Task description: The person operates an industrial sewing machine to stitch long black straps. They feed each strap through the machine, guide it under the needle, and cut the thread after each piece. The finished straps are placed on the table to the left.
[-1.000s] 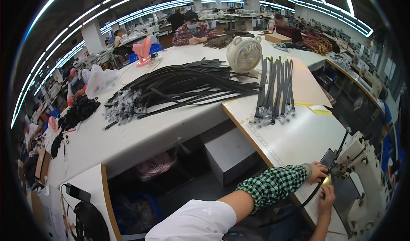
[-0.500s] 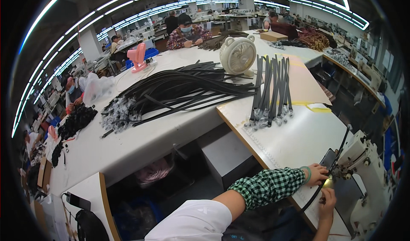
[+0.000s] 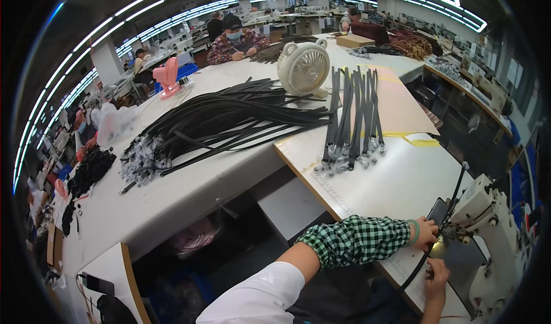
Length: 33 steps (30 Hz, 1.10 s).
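Observation:
At the needle end of a white sewing machine (image 3: 476,203), my left hand (image 3: 425,234) bends its fingers over a black strap (image 3: 414,273). The strap runs from the table's front edge, under this hand, toward the machine. A green checked sleeve covers my left forearm. My right hand (image 3: 437,277) is just nearer to me, beside the strap, its fingers curled inward; whatever is between them is too small to make out. A dark phone-like slab (image 3: 438,211) stands beside the machine head. The machine's lamp lights the spot between my hands.
Black straps with clear-wrapped ends (image 3: 354,117) lie on the machine table (image 3: 373,180). A larger strap heap (image 3: 229,114) covers the white table beyond, near a white fan (image 3: 304,68) and a pink fan (image 3: 166,78). A phone (image 3: 97,284) lies at lower left. Co-workers sit farther off.
The view has shifted slightly, so the tables appear farther left. My left hand stays over the strap by the machine. My right hand's fingers have curled in more.

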Each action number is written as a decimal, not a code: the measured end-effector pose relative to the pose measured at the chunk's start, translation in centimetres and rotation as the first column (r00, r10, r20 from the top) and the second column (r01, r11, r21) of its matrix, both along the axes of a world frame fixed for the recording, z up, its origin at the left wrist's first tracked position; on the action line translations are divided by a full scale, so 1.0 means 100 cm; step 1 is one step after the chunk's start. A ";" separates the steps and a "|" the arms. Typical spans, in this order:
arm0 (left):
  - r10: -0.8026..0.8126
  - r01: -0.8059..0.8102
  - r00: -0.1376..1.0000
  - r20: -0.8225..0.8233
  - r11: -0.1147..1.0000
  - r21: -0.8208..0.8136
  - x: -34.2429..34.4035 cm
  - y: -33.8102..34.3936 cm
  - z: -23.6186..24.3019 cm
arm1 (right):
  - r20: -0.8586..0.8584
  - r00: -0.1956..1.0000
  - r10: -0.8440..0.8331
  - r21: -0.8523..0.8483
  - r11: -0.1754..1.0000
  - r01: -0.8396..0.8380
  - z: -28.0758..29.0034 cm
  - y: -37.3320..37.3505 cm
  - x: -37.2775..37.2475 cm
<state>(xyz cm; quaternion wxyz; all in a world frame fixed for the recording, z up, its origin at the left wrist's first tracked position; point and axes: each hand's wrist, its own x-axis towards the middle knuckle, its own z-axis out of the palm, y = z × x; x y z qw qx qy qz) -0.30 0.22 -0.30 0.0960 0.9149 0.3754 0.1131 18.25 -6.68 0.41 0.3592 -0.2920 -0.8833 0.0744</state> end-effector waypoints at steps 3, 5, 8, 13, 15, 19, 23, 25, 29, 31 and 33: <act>-0.053 0.053 0.999 -0.009 0.999 0.002 -0.002 0.013 0.005 | 0.033 0.998 0.047 0.042 0.998 -0.049 0.009 -0.002 -0.011; -0.093 0.092 0.987 0.132 0.996 0.016 -0.008 0.017 -0.004 | 0.042 0.993 0.109 0.116 0.987 -0.113 0.014 -0.006 -0.021; -0.225 0.205 0.919 0.325 0.974 0.097 -0.003 0.017 -0.005 | 0.234 0.968 0.086 0.069 0.992 -0.104 0.026 -0.015 -0.012; -0.207 0.175 0.924 0.321 0.977 0.124 -0.024 0.003 0.001 | 0.248 0.956 0.153 0.058 0.983 -0.173 0.012 0.001 -0.013; -0.229 0.179 0.915 0.331 0.968 0.177 -0.024 0.008 -0.004 | 0.199 0.966 0.163 0.042 0.984 -0.175 0.009 0.003 -0.012; -0.209 0.168 0.934 0.290 0.973 0.160 -0.019 0.006 0.010 | 0.133 0.981 0.143 0.064 0.986 -0.153 0.008 0.002 -0.006; -0.200 0.169 0.943 0.265 0.977 0.132 -0.016 0.004 0.011 | 0.127 0.985 0.117 0.039 0.992 -0.123 0.006 0.000 -0.003; -0.194 0.162 0.946 0.260 0.977 0.136 -0.016 0.004 0.012 | 0.157 0.981 0.111 0.055 0.991 -0.121 0.011 0.000 -0.004; -0.178 0.149 0.950 0.256 0.981 0.129 -0.016 0.001 0.013 | 0.112 0.986 0.120 0.056 0.990 -0.127 0.003 0.002 -0.005; -0.169 0.143 0.951 0.258 0.983 0.116 -0.016 -0.001 0.010 | 0.110 0.988 0.105 0.040 0.993 -0.110 0.001 -0.001 -0.005; -0.159 0.134 0.955 0.249 0.984 0.117 -0.017 0.001 0.009 | 0.128 0.986 0.104 0.044 0.993 -0.111 0.005 -0.001 -0.006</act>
